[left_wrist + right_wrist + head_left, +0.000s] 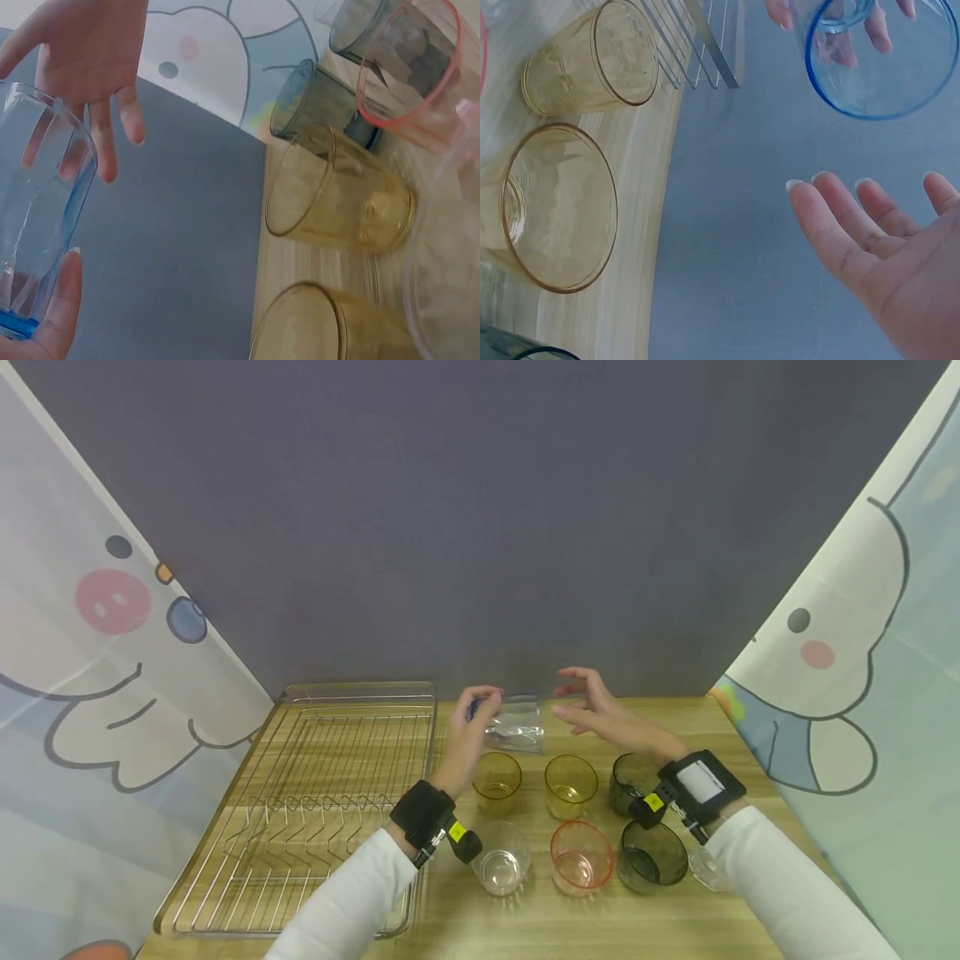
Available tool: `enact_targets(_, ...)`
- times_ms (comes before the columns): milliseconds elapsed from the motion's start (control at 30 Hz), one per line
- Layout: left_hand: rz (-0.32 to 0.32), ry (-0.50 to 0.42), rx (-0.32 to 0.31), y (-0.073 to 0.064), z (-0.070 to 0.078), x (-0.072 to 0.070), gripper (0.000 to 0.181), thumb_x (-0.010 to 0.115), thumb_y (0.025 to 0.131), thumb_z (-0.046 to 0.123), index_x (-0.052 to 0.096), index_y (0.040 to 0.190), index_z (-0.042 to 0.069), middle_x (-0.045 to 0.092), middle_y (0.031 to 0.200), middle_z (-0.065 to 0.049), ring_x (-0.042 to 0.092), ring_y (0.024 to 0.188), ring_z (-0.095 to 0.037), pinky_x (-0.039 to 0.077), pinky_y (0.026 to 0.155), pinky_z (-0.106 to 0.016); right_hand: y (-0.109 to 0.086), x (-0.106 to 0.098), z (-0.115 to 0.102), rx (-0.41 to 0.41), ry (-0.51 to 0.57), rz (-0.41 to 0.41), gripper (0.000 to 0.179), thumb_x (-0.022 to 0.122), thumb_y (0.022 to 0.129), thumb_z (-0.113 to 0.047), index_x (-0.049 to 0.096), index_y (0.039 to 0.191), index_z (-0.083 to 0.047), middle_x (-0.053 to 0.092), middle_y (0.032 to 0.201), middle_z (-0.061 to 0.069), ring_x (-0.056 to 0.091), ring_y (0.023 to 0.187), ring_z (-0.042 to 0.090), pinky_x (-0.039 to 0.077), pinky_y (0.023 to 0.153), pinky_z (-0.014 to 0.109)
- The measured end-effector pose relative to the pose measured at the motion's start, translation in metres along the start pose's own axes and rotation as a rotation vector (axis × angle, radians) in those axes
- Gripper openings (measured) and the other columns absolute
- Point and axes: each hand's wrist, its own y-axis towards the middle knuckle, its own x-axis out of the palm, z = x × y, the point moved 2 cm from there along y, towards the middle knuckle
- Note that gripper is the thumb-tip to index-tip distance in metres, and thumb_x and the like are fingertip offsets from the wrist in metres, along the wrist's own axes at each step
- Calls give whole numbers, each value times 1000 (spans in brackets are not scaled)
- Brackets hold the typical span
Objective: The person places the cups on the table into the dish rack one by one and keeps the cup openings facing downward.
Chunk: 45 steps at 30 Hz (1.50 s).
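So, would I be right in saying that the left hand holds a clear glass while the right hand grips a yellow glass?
Not quite: the right hand holds nothing, as the head and right wrist views show. The left hand does hold a clear glass.

Both arms forward, left hand in a thumb-and-fingers grip, right hand apart, fingers loosely spread.

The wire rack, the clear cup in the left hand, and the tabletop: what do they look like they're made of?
Wire rack: probably steel, smooth, with a metallic sheen.
Clear cup in the left hand: glossy glass or plastic, see-through with highlights, which leaves both open.
Tabletop: wood or wood-look laminate, pale with visible grain.
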Motion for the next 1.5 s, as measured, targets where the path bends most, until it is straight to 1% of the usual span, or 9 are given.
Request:
enact_targets(133, -32, 15, 1, -2, 0, -10, 36, 51, 102, 28, 50, 128, 3, 51, 125, -11, 51, 108, -18, 59, 72, -31, -1, -3, 3, 1, -17, 23, 63, 52, 102, -36, 14, 150, -22, 30, 150, 21, 47, 131, 39, 47, 102, 50)
enact_targets(300, -20, 56, 42, -3, 6, -23, 33, 51, 102, 25, 52, 125, 1, 54, 116, -6, 53, 104, -16, 59, 72, -33, 0, -8, 3, 11, -38, 60, 61, 50, 103, -38, 16, 151, -19, 36, 148, 19, 51, 127, 37, 44, 105, 50)
enact_targets(500, -53, 160, 85, -5, 22, -40, 30, 52, 102, 21, 54, 124, 1, 56, 117, -14, 56, 104, -18, 54, 81, -28, 6, -20, 3, 42, -72, 101, 67, 50, 102, -44, 16, 152, -17, 37, 147, 19, 52, 126, 36, 42, 107, 53)
enact_targets(633, -78, 217, 81, -6, 28, -51, 31, 52, 102, 21, 53, 126, 2, 55, 119, -10, 55, 107, -23, 50, 88, -27, 5, -27, 2, 70, -73, 122, 68, 50, 101, -50, 16, 153, -20, 34, 149, 18, 48, 131, 36, 38, 110, 55)
enact_targets(733, -95, 250, 69, -7, 31, -61, 32, 52, 103, 22, 52, 127, 1, 54, 122, -9, 53, 109, -23, 51, 87, -29, 5, -30, 2, 89, -85, 128, 70, 49, 100, -52, 16, 154, -21, 31, 152, 18, 43, 137, 37, 35, 112, 58)
enact_targets(900, -120, 351, 72, -12, 39, -74, 32, 51, 103, 25, 53, 127, 4, 54, 129, -11, 54, 113, -20, 51, 90, -35, 7, -30, 1, 121, -131, 134, 73, 47, 99, -58, 16, 156, -24, 29, 158, 17, 32, 145, 38, 30, 114, 62)
enact_targets(1067, -151, 443, 119, -18, 49, -85, 31, 51, 103, 23, 54, 128, 4, 53, 133, -15, 52, 118, -21, 47, 97, -38, 15, -24, 3, 128, -151, 131, 75, 44, 100, -58, 14, 158, -23, 29, 159, 15, 30, 147, 38, 28, 117, 62)
enact_targets(1233, -146, 553, 136, -27, 58, -99, 30, 54, 102, 25, 56, 128, 8, 55, 133, -9, 53, 118, -20, 46, 98, -39, 25, -13, 3, 114, -191, 116, 78, 40, 100, -60, 8, 160, -22, 20, 165, 15, 23, 151, 38, 23, 119, 62)
enact_targets(1500, -146, 795, 189, -47, 69, -119, 34, 61, 99, 33, 58, 129, 16, 59, 129, -4, 56, 118, -21, 45, 98, -44, 34, 1, 7, 127, -242, 106, 81, 38, 98, -67, 4, 160, -28, 6, 168, 4, 14, 154, 33, 16, 122, 60)
